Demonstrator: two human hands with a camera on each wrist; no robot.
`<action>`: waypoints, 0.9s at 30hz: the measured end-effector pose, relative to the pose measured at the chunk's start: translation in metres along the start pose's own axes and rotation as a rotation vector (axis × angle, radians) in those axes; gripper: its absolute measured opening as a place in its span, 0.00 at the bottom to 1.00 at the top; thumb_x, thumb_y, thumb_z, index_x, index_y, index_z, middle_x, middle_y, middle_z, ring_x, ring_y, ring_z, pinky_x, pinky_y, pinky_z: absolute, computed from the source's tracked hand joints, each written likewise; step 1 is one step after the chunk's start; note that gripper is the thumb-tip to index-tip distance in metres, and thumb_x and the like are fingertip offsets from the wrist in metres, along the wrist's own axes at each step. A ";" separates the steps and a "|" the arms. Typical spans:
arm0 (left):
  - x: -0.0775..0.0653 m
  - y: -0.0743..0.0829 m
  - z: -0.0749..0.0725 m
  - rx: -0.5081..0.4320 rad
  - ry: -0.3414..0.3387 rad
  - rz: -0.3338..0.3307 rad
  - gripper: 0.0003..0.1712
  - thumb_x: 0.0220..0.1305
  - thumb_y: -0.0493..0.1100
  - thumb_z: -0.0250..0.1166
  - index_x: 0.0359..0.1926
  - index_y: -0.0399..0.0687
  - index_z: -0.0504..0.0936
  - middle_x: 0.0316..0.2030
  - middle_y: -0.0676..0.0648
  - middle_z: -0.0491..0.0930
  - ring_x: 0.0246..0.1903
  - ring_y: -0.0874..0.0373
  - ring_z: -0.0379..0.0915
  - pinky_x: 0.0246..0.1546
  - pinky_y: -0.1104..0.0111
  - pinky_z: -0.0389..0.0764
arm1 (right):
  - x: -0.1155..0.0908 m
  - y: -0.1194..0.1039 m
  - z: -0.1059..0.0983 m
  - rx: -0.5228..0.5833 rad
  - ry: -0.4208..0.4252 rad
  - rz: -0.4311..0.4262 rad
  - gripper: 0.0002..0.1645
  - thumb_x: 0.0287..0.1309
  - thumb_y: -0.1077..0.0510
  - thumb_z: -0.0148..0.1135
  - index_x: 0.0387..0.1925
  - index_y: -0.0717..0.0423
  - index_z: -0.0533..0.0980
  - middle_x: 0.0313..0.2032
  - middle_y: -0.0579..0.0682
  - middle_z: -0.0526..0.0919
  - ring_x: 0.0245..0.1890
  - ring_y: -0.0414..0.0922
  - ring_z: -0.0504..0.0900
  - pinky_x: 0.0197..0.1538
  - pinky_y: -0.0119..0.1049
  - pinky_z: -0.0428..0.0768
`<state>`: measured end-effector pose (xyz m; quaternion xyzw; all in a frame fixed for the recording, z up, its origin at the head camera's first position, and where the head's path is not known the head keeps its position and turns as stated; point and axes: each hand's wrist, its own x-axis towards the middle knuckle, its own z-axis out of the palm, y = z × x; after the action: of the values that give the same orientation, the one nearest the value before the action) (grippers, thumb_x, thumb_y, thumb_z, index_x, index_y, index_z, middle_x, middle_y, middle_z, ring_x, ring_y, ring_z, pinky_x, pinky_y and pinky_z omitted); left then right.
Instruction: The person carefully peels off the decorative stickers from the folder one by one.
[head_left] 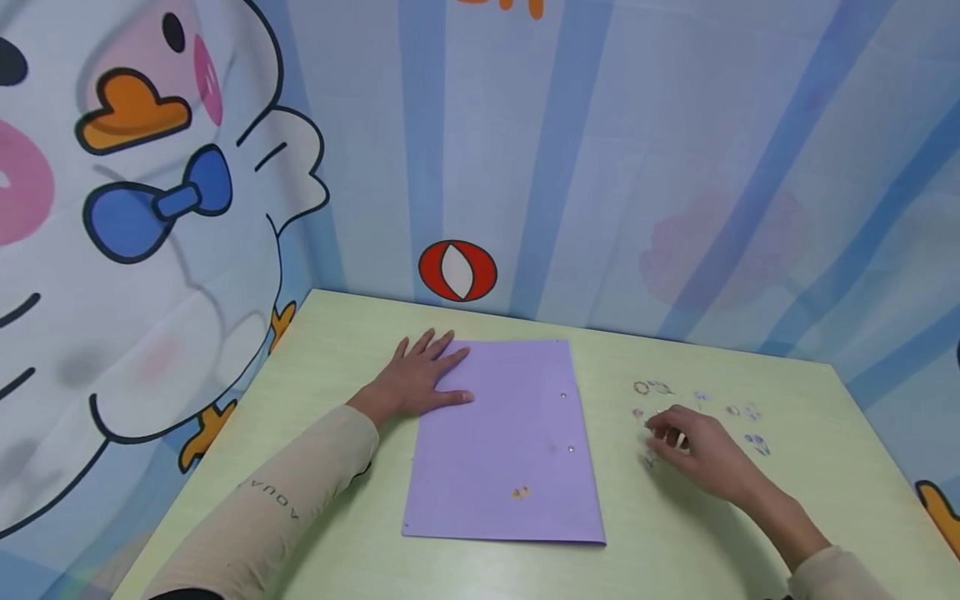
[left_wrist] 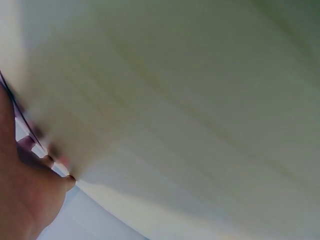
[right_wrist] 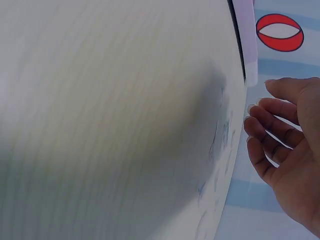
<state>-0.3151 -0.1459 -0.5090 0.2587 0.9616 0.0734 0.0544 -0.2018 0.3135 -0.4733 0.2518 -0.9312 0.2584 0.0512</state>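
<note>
A flat purple folder or sheet (head_left: 495,433) lies on the table, with a small yellow-orange decoration (head_left: 521,492) near its lower edge. On its upper left edge rests my left hand (head_left: 411,379), fingers spread and thumb out across the surface. To the right of the purple piece, my right hand (head_left: 701,450) hovers low over several small sticker-like pieces. Its fingers are loosely bent, and in the right wrist view the thumb stands apart from the fingers with nothing seen between them. Close to the fingertips lie a small pinkish piece (head_left: 637,413) and another small piece (head_left: 649,458).
More small pieces lie beyond the right hand, among them a ring-shaped one (head_left: 641,387) and a purplish one (head_left: 757,443). Two tiny pale dots sit along the purple piece's right side. A printed cloth backdrop (head_left: 487,167) rises behind the pale table (head_left: 352,333).
</note>
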 end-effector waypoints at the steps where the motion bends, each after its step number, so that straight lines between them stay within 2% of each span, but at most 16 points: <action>1: 0.000 0.000 0.000 0.000 0.000 0.000 0.54 0.68 0.82 0.50 0.86 0.65 0.53 0.85 0.45 0.44 0.84 0.38 0.33 0.77 0.33 0.41 | 0.001 -0.003 0.001 -0.002 0.002 -0.009 0.09 0.66 0.64 0.71 0.47 0.60 0.85 0.37 0.37 0.82 0.35 0.32 0.77 0.36 0.33 0.81; 12: 0.002 -0.002 0.001 -0.012 0.025 0.008 0.51 0.70 0.80 0.51 0.85 0.66 0.56 0.85 0.46 0.45 0.83 0.37 0.34 0.77 0.32 0.42 | 0.019 -0.031 0.022 0.029 -0.024 -0.027 0.16 0.69 0.56 0.71 0.53 0.60 0.84 0.40 0.41 0.83 0.37 0.35 0.79 0.40 0.37 0.82; 17: 0.003 -0.002 0.001 -0.003 0.036 0.021 0.49 0.71 0.79 0.51 0.84 0.65 0.57 0.85 0.45 0.46 0.83 0.35 0.36 0.76 0.31 0.44 | 0.023 -0.044 0.035 0.053 -0.062 -0.062 0.17 0.69 0.55 0.71 0.55 0.58 0.84 0.42 0.45 0.83 0.39 0.38 0.80 0.42 0.39 0.83; 22: 0.002 -0.001 0.001 -0.007 0.043 0.025 0.48 0.72 0.78 0.52 0.84 0.63 0.59 0.84 0.44 0.48 0.83 0.34 0.38 0.75 0.30 0.45 | 0.027 -0.055 0.046 0.081 -0.075 -0.100 0.16 0.67 0.56 0.73 0.54 0.54 0.85 0.43 0.42 0.83 0.40 0.40 0.80 0.42 0.39 0.82; 27: 0.002 0.000 0.000 -0.011 0.049 0.026 0.46 0.74 0.76 0.52 0.84 0.62 0.59 0.84 0.44 0.49 0.82 0.34 0.38 0.75 0.30 0.45 | 0.031 -0.068 0.056 0.097 -0.095 -0.145 0.17 0.66 0.54 0.74 0.53 0.55 0.85 0.45 0.43 0.83 0.41 0.41 0.81 0.43 0.39 0.82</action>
<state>-0.3165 -0.1452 -0.5094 0.2690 0.9588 0.0857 0.0315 -0.1934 0.2212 -0.4835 0.3329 -0.8982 0.2866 0.0133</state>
